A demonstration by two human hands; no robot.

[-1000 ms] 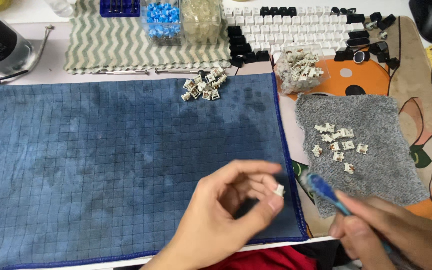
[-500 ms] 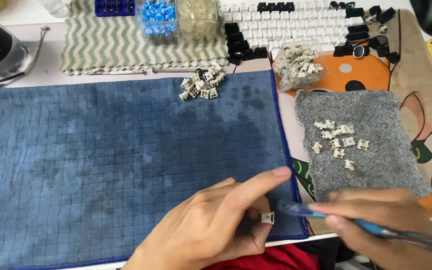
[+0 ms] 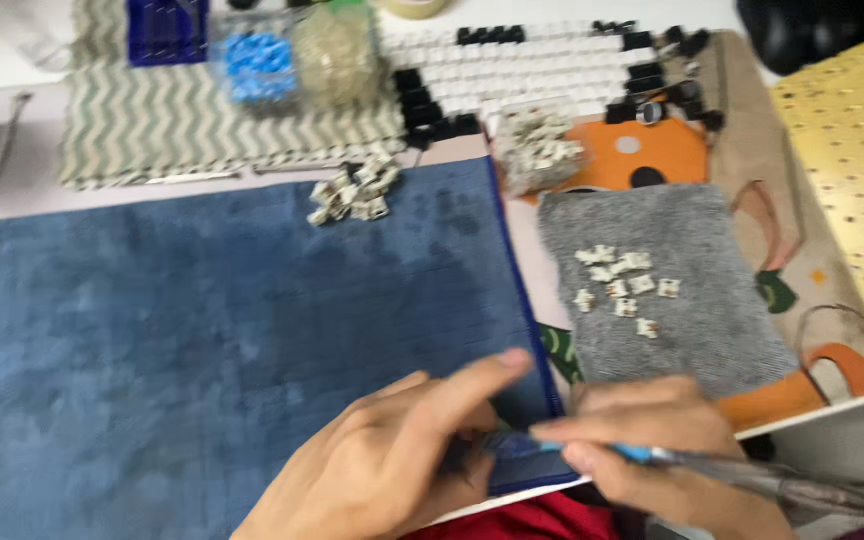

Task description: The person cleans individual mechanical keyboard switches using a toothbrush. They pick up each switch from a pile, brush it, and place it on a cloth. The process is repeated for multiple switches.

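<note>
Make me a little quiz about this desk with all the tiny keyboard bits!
1. True or false: the right hand holds a blue-tipped brush.
2. Where does the smaller group of switches lie? A) blue mat B) grey cloth C) keyboard
3. Fill in: the left hand rests over the ___ mat.

Key: 1 true; 2 B, the grey cloth; 3 blue.

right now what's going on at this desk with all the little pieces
A person is working over a blue mat. The left hand is pinched closed near the mat's lower right corner; whatever it holds is hidden. The right hand holds a thin blue-handled tool, its tip pointed at the left fingers. Small white parts lie in a pile at the mat's top edge and scattered on a grey cloth. The picture is blurred.
</note>
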